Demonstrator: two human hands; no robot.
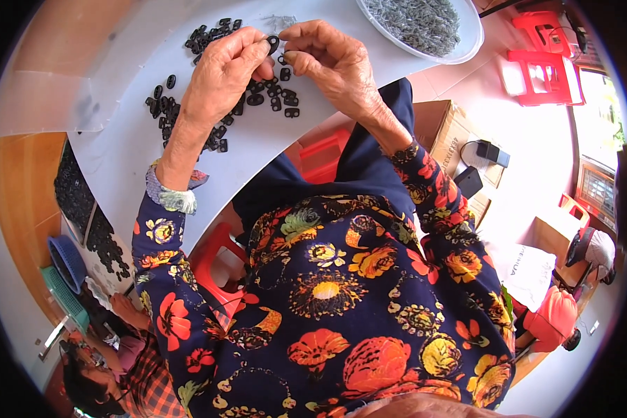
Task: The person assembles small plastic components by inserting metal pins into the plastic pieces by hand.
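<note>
Head view: our left hand pinches a black ring-shaped piece above the desk; our right hand curls its fingers beside it, whether gripping we cannot tell. We judge this close two-handed handling; the next move calls for fine alignment.

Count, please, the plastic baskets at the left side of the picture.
2: a blue basket and, just below it in the picture, a green basket. Others may be hidden behind them.
</note>
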